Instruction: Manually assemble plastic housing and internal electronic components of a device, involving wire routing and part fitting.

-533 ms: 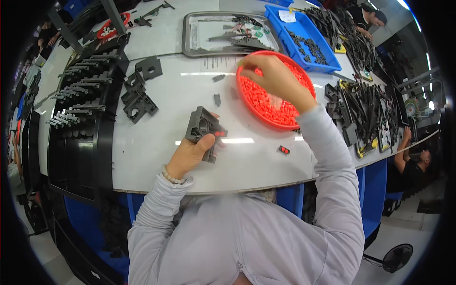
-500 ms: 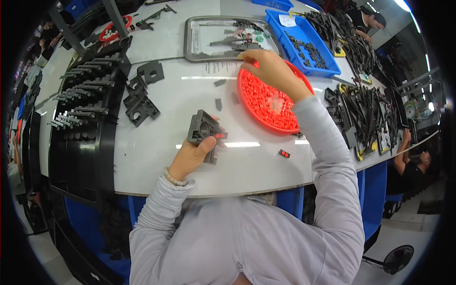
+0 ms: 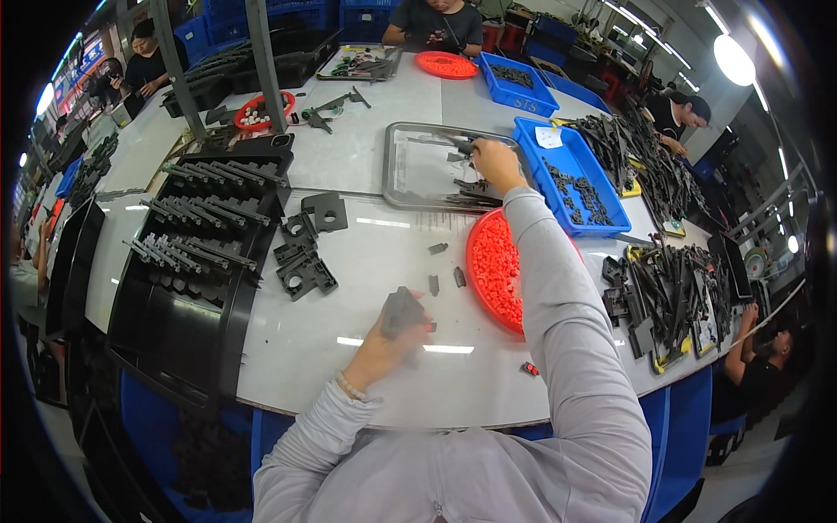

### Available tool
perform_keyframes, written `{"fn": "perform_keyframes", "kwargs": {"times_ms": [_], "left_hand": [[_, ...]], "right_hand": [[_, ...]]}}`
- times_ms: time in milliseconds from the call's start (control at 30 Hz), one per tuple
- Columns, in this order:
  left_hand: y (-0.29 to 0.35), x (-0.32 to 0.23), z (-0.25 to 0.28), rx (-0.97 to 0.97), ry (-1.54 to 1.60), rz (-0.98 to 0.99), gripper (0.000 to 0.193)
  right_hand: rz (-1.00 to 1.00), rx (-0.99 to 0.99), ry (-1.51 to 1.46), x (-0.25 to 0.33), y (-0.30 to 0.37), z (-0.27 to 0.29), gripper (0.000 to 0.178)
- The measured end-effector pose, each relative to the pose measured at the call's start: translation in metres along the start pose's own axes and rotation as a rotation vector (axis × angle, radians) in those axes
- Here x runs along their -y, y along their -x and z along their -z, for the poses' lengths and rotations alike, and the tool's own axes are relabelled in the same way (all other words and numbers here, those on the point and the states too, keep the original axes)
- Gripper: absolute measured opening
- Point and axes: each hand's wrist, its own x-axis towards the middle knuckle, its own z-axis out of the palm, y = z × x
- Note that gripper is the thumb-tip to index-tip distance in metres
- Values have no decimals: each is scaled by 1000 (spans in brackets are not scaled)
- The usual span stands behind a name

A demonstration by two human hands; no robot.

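Nearest the person, the left hand (image 3: 375,356) is clamped around a dark grey block (image 3: 402,312), held above the white table (image 3: 466,397), a bit of red showing at the block's right edge. To its right, a small dark part with red inserts (image 3: 530,369) lies on the table. Beyond, three small grey pieces (image 3: 434,285) lie loose just beside a red bowl (image 3: 471,277) of small red pieces, partly hidden by the right forearm. A black rack (image 3: 222,349) of slim dark parts stands at the left, with dark brackets (image 3: 327,212) piled near it. Farther out, the right hand (image 3: 499,166) is over a metal tray (image 3: 411,161), its fingertips at a slim dark part (image 3: 460,144); whether they grip it cannot be told. A blue bin (image 3: 602,231) stands right of the tray, and a co-worker (image 3: 414,19) sits at the far edge.
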Motion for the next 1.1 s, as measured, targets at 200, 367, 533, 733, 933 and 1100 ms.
{"fn": "perform_keyframes", "kwargs": {"times_ms": [200, 367, 533, 733, 933, 1100], "left_hand": [[-1, -3, -4, -49, -54, -104, 44], [2, -6, -2, -58, -55, -222, 41], [18, -18, 0, -136, 82, -276, 64], [32, -40, 2, -63, 50, -382, 57], [42, -38, -13, 9, 40, -251, 66], [44, -35, -29, 18, -75, -204, 75]], "right_hand": [[-111, -438, -510, -13, -12, 100, 22], [-62, -336, -1034, 5, 31, 166, 22], [-2, -125, -1230, 51, 101, 199, 22], [104, 221, -1105, 95, 186, 206, 20], [181, 274, -943, 134, 242, 210, 16], [343, 122, -852, 151, 264, 204, 20]]}}
